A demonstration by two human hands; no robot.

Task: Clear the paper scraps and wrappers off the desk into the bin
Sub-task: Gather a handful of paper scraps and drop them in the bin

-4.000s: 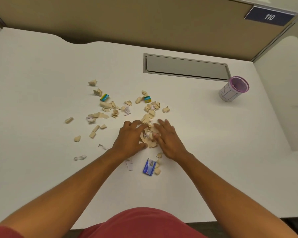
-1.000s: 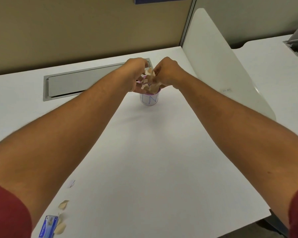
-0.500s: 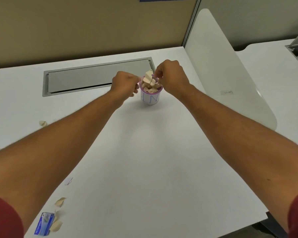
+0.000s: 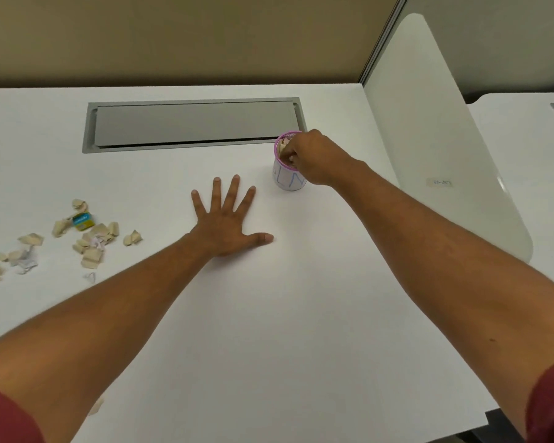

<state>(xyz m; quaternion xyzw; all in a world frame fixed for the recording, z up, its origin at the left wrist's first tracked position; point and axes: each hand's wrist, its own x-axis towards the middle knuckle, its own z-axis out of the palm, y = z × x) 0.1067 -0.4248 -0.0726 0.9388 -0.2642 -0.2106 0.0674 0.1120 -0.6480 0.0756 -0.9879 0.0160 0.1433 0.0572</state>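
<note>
Left hand (image 4: 227, 228): has left the bin (image 4: 287, 177); now lies flat on the desk (image 4: 301, 314), fingers spread, holding nothing.
Right hand (image 4: 314, 158): fingers curled down into the bin mouth, pressing scraps in; grasp cannot be confirmed.
Remaining scraps (image 4: 90, 241): far left of the left hand, with a wrapper (image 4: 82, 221).
Implication: one load deposited; further loads required.

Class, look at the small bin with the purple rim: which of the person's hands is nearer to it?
The right hand: it is over the bin, fingers curled into its mouth among the scraps. The left hand lies flat on the desk, apart from the bin, to its left.
</note>
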